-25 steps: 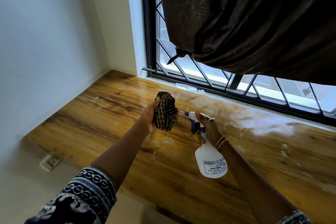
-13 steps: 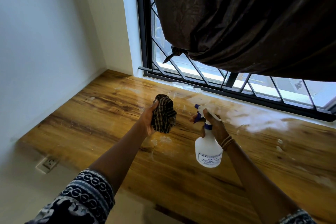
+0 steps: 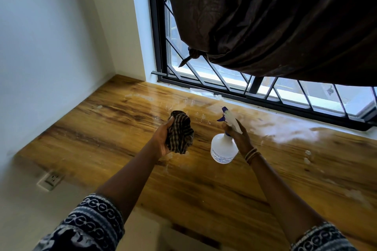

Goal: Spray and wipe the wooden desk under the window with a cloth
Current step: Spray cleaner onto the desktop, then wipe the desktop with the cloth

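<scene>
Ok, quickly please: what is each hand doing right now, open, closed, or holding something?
Left hand: closed around the bunched checked cloth.
Right hand: closed around the neck of the white spray bottle.

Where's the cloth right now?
The checked cloth is bunched in the left hand, held above the wooden desk, just left of the spray bottle.

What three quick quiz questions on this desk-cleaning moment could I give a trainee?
1. True or false: the checked cloth lies flat on the wooden desk.
2. Which hand grips the spray bottle? A left hand B right hand
3. Fill in: the dark curtain is bunched over the ____.

Key: 1 false, it is bunched in the left hand; 2 B; 3 window.
</scene>
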The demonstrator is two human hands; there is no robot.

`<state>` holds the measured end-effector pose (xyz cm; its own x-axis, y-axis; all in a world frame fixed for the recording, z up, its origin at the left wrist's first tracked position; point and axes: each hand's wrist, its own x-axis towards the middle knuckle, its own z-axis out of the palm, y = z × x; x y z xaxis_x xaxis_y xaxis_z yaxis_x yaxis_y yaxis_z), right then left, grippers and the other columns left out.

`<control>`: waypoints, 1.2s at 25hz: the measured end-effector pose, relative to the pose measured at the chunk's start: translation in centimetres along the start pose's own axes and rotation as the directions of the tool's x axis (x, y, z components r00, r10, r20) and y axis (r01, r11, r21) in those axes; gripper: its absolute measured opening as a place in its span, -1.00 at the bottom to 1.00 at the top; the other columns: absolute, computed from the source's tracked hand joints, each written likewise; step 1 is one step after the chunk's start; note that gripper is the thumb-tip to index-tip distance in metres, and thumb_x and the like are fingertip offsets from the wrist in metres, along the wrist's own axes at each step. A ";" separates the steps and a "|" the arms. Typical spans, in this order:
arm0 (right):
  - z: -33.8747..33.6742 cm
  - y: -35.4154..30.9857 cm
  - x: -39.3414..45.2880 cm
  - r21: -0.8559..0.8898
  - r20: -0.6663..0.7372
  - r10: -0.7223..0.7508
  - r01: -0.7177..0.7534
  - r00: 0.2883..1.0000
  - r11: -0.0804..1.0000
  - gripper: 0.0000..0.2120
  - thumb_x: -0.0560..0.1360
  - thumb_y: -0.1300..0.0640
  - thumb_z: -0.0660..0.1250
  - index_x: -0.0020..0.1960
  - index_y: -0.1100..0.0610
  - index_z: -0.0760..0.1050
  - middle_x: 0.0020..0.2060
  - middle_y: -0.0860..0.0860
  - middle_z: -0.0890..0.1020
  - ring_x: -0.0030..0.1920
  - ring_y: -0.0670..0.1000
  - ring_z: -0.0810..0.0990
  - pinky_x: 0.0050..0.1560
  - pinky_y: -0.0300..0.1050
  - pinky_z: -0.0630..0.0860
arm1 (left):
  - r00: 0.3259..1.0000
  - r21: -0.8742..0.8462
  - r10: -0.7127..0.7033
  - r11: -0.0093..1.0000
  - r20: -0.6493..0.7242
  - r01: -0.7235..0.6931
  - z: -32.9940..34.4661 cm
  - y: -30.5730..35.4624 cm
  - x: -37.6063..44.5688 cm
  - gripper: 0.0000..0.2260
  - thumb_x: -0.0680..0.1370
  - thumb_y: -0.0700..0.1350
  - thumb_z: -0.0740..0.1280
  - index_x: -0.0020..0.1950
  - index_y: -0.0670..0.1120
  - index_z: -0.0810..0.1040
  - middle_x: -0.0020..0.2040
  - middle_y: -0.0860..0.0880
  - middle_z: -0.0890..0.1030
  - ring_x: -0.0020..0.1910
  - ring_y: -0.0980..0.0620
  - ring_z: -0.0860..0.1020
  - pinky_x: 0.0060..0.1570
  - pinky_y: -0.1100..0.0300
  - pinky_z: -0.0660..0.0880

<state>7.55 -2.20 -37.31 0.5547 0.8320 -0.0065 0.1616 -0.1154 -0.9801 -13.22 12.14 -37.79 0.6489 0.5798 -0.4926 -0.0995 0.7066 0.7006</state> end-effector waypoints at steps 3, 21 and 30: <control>0.3 1.6 -1.0 -0.189 -0.147 0.035 -0.062 0.989 0.980 -0.43 0.25 -0.20 0.44 0.11 0.07 0.37 0.05 0.11 0.54 0.00 0.10 0.52 0.00 0.04 0.51 | 1.000 -0.003 -0.012 1.000 0.005 0.012 0.1 -1.1 -0.6 -0.54 0.60 0.15 0.16 0.20 -0.21 0.54 -0.05 -0.21 0.69 -0.10 -0.16 0.67 -0.04 -0.01 0.56; 15.2 -1.9 -4.1 -0.150 0.207 0.181 -0.151 0.961 0.977 -0.72 0.49 0.09 0.37 0.13 0.23 0.54 -0.01 0.18 0.66 -0.01 0.17 0.64 0.05 0.16 0.59 | 0.999 0.045 0.036 0.998 -0.038 -0.034 -4.5 -2.4 -7.1 -0.57 0.60 0.04 0.24 0.35 -0.21 0.40 0.22 -0.30 0.56 0.09 -0.23 0.61 -0.07 -0.08 0.63; 24.9 -4.8 2.9 0.301 0.308 0.412 -0.499 0.857 0.813 -0.70 0.47 0.06 0.41 0.10 0.23 0.57 0.01 0.19 0.67 -0.06 0.17 0.66 -0.04 0.06 0.61 | 0.981 0.173 0.110 0.982 -0.161 -0.081 -14.3 6.8 -4.2 -0.47 0.46 0.08 0.43 0.28 -0.23 0.48 0.18 -0.24 0.61 0.15 -0.20 0.60 0.22 -0.19 0.47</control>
<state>-11.91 14.23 -37.58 0.2909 0.8329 -0.4709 -0.3909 -0.3457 -0.8530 -27.35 20.31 -38.37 0.5038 0.7117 -0.4895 -0.0202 0.5762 0.8170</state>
